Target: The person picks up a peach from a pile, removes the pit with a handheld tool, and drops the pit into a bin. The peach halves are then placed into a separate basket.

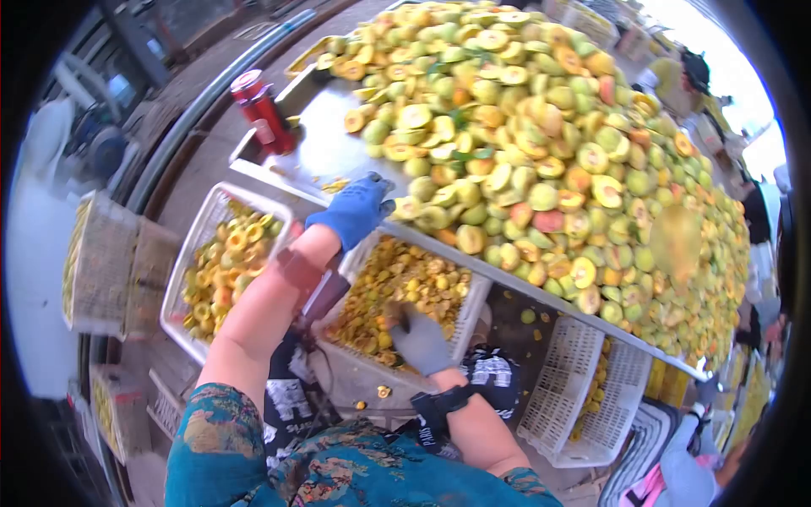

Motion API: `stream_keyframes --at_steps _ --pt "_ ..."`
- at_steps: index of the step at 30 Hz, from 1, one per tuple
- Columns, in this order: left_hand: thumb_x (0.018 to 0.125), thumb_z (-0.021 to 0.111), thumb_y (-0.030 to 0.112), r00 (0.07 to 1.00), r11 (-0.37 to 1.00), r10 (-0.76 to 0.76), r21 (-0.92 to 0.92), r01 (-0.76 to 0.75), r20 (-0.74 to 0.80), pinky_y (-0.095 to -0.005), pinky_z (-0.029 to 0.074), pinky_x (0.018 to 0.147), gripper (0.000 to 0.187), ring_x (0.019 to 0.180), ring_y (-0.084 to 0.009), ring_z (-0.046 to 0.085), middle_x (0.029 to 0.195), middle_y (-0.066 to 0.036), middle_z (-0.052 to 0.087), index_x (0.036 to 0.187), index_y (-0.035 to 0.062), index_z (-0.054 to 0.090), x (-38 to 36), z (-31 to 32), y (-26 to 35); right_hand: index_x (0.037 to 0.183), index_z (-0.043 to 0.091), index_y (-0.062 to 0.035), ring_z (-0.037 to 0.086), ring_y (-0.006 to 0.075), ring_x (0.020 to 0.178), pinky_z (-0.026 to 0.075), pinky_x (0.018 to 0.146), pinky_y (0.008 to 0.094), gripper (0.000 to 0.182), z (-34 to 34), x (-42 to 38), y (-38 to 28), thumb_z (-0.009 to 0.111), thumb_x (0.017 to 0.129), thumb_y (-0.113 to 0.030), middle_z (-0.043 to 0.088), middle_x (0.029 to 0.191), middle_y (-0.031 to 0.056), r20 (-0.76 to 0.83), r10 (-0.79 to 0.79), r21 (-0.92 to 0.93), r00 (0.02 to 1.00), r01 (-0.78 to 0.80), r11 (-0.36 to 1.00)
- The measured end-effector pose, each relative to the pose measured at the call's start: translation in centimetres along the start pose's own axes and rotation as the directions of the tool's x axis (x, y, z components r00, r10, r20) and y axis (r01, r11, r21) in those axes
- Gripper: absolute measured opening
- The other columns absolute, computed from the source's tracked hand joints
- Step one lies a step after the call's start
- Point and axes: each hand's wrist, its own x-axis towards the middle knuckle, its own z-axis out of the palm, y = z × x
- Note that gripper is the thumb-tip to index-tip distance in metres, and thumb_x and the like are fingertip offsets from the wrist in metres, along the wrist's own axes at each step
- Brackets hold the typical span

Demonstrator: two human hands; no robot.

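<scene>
My left hand [356, 209], in a blue glove, reaches over the near edge of the metal-topped table [325, 139]. Its fingers and thumb stand apart, close to the heap of halved yellow-green peaches [507, 127]. Lower down, my right hand [422, 340] wears a grey glove and hangs over a white crate [473, 313] of small yellow-orange peach pieces [405, 283]. Motion smears its fingers, and I cannot tell whether they hold anything. A dark flat block [325, 296] sits beside that crate, partly behind my left forearm.
A red can [262, 114] stands at the table's left corner. Another white crate [177, 291] holds ring-like peach pieces. White crates [557, 380] stand below the table at right, and more [101, 262] at far left. People work at far right.
</scene>
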Motion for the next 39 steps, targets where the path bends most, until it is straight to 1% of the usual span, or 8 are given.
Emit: stream_keyframes --at_steps 4,13,16,23,28,29,31,39 --pt "0.085 0.062 0.029 0.882 0.993 -0.052 0.116 -0.003 0.468 -0.043 0.049 0.086 0.045 0.1 -0.0368 0.062 0.109 -0.021 0.065 0.121 0.0017 0.059 7.3 7.1 -3.1 0.108 0.062 -0.0068 0.064 0.0442 0.08 0.051 0.071 0.0526 0.04 -0.1 0.1 0.9 0.049 0.092 -0.041 0.066 0.086 0.0252 0.141 0.076 -0.063 0.987 -0.068 0.996" --pt "0.082 0.066 0.013 0.928 0.97 -0.073 -0.241 -0.019 -0.365 -0.038 0.048 0.071 0.042 0.074 -0.0259 0.054 0.081 -0.011 0.049 0.118 0.0048 0.046 2.7 6.6 -3.1 0.113 0.056 -0.0038 0.061 0.0427 0.096 0.049 0.08 0.048 0.037 -0.3 -0.2 1.9 0.057 0.087 -0.029 0.065 0.102 0.0238 -0.004 0.08 0.085 0.997 -0.08 0.993" --pt "0.089 0.053 0.004 0.879 0.407 -0.432 -0.913 -0.01 -0.202 -0.0214 0.042 0.049 0.049 0.064 -0.0089 0.051 0.089 -0.003 0.052 0.135 0.0136 0.039 -2.3 4.2 0.3 0.119 0.056 -0.0081 0.063 0.0381 0.101 0.05 0.084 0.0422 0.038 -0.1 -0.9 1.6 0.06 0.088 -0.028 0.066 0.106 0.02 -0.066 0.051 0.169 0.997 -0.039 0.985" --pt "0.102 0.043 0.033 0.989 -0.313 -0.14 -0.95 0.007 0.053 -0.0278 0.051 0.074 0.033 0.083 -0.0136 0.06 0.095 -0.001 0.062 0.117 0.0076 0.057 -14.7 -0.7 6.6 0.128 0.053 -0.0079 0.063 0.0368 0.102 0.049 0.086 0.0413 0.045 -0.4 -4.2 0.0 0.057 0.092 -0.034 0.064 0.11 0.0221 -0.18 0.016 0.165 0.984 0.014 0.986" --pt "0.097 0.053 0.019 0.906 0.109 -0.316 -0.96 -0.26 -0.281 -0.0265 0.051 0.076 0.026 0.091 -0.0142 0.059 0.109 -0.006 0.06 0.12 0.0067 0.057 -17.5 -0.5 12.4 0.112 0.058 -0.0021 0.064 0.0281 0.088 0.049 0.074 0.0408 0.039 -2.9 -10.7 -6.5 0.055 0.095 -0.037 0.063 0.091 0.0192 -0.129 -0.091 0.122 0.988 0.107 0.987" --pt "0.097 0.051 0.011 0.88 0.629 -0.201 -0.746 -0.221 -0.43 -0.0315 0.051 0.087 0.026 0.098 -0.0171 0.06 0.111 -0.007 0.059 0.122 0.0048 0.055 -18.0 -1.1 12.5 0.114 0.057 -0.0006 0.063 0.0443 0.085 0.049 0.072 0.0487 0.047 -2.1 -11.6 -6.0 0.053 0.094 -0.043 0.064 0.091 0.0267 -0.287 -0.349 -0.101 0.892 0.334 0.937" --pt "0.101 0.048 0.019 0.96 -0.202 -0.17 -0.946 -0.254 -0.222 -0.0307 0.051 0.088 0.028 0.098 -0.0154 0.059 0.109 -0.006 0.058 0.122 0.0018 0.052 -19.2 -1.7 13.7 0.113 0.056 -0.0002 0.063 0.0435 0.083 0.049 0.069 0.047 0.041 -2.8 -13.6 -9.2 0.058 0.093 -0.036 0.064 0.087 0.0251 -0.309 -0.329 0.06 0.892 0.363 0.93" --pt "0.097 0.049 0.036 0.955 -0.245 -0.246 -0.942 -0.229 -0.168 -0.0319 0.049 0.087 0.044 0.096 -0.019 0.06 0.11 -0.011 0.059 0.121 0.0 0.051 -24.9 -3.1 17.5 0.109 0.051 0.0002 0.062 0.0445 0.079 0.048 0.064 0.0467 0.033 -0.5 -17.3 -12.2 0.063 0.091 -0.025 0.062 0.083 0.025 -0.329 -0.414 -0.09 0.848 0.409 0.908"
